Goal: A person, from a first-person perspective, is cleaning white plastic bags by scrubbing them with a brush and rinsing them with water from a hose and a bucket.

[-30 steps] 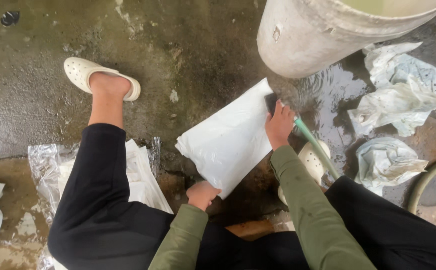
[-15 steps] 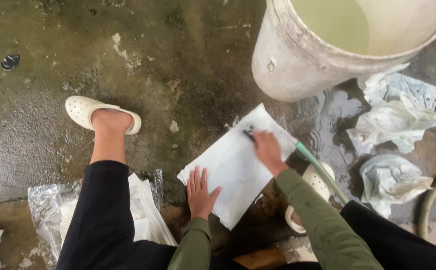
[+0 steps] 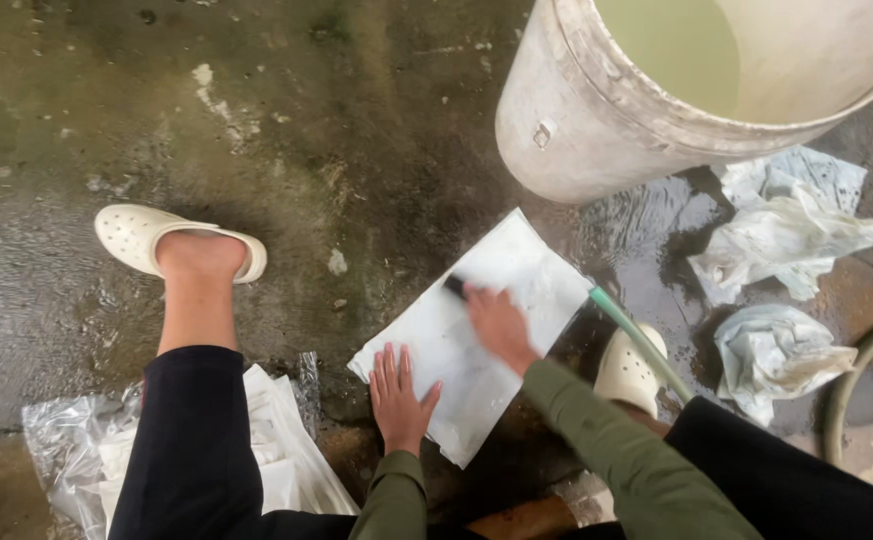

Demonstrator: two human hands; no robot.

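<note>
A flat white plastic bag (image 3: 516, 290) lies on the wet concrete floor between my feet. My left hand (image 3: 399, 398) rests flat on its near corner, fingers spread, pinning it down. My right hand (image 3: 497, 324), blurred by motion, grips a small dark brush (image 3: 454, 285) and presses it onto the middle of the bag. Both sleeves are olive green.
A big white bucket (image 3: 596, 130) of cloudy water stands at the far right. Crumpled wet white bags (image 3: 781, 235) lie right of it, another (image 3: 771, 350) nearer. A green hose (image 3: 641, 340) crosses my right sandal (image 3: 631, 370). A clear bag of stacked white bags (image 3: 276, 450) lies under my left leg.
My left hand has come up from the bag's near edge to lie flat on it. My right hand with the brush has swept from the far corner toward the bag's middle.
</note>
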